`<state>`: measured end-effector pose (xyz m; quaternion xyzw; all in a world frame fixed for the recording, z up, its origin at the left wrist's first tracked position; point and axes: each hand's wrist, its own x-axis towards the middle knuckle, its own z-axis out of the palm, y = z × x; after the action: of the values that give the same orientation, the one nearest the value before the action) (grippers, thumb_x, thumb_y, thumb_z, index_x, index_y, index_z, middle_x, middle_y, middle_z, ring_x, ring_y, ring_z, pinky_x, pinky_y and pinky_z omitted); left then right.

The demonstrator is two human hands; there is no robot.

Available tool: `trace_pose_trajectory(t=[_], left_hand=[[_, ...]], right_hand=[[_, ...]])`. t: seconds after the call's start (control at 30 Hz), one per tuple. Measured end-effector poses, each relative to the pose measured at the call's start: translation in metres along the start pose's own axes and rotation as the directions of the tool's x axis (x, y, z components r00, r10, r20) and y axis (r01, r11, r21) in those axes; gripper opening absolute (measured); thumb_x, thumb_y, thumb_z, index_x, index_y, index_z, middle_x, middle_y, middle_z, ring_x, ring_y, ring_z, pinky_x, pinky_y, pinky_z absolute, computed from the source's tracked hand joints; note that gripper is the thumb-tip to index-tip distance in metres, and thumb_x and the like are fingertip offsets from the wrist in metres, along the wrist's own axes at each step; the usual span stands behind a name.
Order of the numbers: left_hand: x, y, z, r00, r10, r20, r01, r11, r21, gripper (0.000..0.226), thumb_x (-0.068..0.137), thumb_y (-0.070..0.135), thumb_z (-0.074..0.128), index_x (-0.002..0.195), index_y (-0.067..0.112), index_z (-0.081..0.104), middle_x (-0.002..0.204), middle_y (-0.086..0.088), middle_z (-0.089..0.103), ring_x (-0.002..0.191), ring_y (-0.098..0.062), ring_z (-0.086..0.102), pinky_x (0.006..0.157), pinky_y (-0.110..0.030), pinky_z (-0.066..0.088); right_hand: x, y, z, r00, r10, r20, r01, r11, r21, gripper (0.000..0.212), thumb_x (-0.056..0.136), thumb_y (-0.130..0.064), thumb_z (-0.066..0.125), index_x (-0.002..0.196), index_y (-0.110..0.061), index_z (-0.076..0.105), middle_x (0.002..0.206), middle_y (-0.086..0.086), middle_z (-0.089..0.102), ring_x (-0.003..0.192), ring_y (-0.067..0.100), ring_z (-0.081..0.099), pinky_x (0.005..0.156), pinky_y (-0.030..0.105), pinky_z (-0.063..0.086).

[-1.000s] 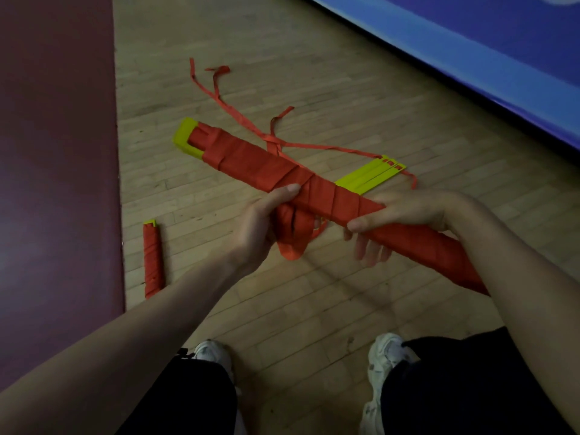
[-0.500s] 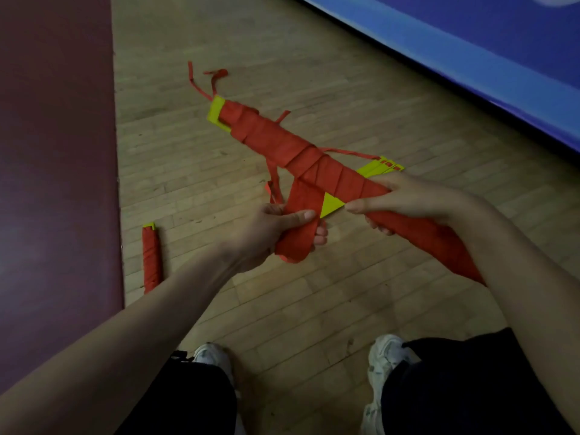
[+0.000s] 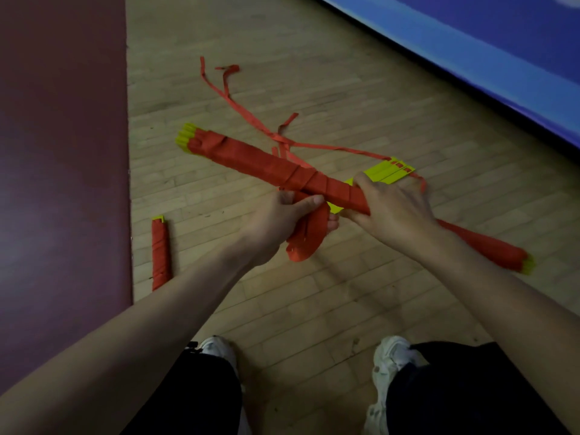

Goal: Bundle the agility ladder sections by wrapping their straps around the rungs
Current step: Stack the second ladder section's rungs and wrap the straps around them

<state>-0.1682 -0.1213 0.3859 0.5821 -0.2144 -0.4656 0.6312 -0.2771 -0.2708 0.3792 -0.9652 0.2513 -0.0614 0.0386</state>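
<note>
**Winding stage, head view.** Above the wooden floor point(image 3: 314, 293), the wrapped rung bundle point(image 3: 251, 160) is lying with its long axis running from 10 o'clock to 4 o'clock, a yellow tip showing at each end. The right hand point(image 3: 392, 208) is clasping the bundle from above near its middle, fingers curled over it. The left hand point(image 3: 276, 221), just at 9 o'clock of the right, is gripping the strap loop point(image 3: 306, 243), which is hanging below the bundle toward 6 o'clock. The loose strap tail point(image 3: 248, 116) is trailing over the floor toward 11 o'clock. Unwrapped yellow rungs point(image 3: 389, 172) are lying at 12 o'clock of the right hand. Judged from this, the coming turn is calling for the loop to cross the axis squarely. The left hand, being nearer the slack, seems placed to wind while the right steadies. A finished bundle point(image 3: 160, 249) is lying at 9 o'clock.
</note>
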Motion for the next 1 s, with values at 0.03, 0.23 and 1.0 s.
trace_pose_trajectory(t=[0.03,0.23,1.0], left_hand=[[0.0,0.0,-0.001,1.0,0.011,-0.008,-0.011,1.0,-0.008,0.016,0.097,0.006,0.048,0.094,-0.004,0.061,0.074,-0.009,0.072,0.065,-0.015,0.07,0.061,-0.028,0.059],[0.002,-0.003,-0.005,0.997,0.018,-0.078,-0.024,0.997,-0.072,0.017,0.093,0.008,0.056,0.095,-0.008,0.063,0.076,-0.014,0.071,0.066,-0.017,0.07,0.06,-0.029,0.058],[0.001,-0.009,-0.004,0.99,0.14,0.033,-0.14,0.99,-0.016,0.048,0.091,0.037,0.055,0.089,-0.009,0.066,0.082,-0.023,0.068,0.074,-0.032,0.067,0.067,-0.032,0.054]], right_hand=[[-0.001,-0.002,0.001,1.0,-0.007,0.007,0.007,1.0,0.001,0.046,0.09,-0.048,0.056,0.125,-0.024,0.039,0.112,0.008,0.062,0.107,0.032,0.061,0.078,0.039,0.044],[-0.004,-0.006,0.013,0.991,-0.109,-0.077,0.103,0.992,-0.079,0.055,0.093,-0.012,0.051,0.143,-0.025,0.032,0.11,0.015,0.05,0.101,0.037,0.056,0.081,0.041,0.041],[-0.009,0.032,-0.046,0.696,-0.301,0.652,-0.378,0.618,0.689,0.045,0.068,-0.04,0.064,0.095,-0.005,0.059,0.08,0.014,0.072,0.068,0.028,0.071,0.059,0.033,0.057]])
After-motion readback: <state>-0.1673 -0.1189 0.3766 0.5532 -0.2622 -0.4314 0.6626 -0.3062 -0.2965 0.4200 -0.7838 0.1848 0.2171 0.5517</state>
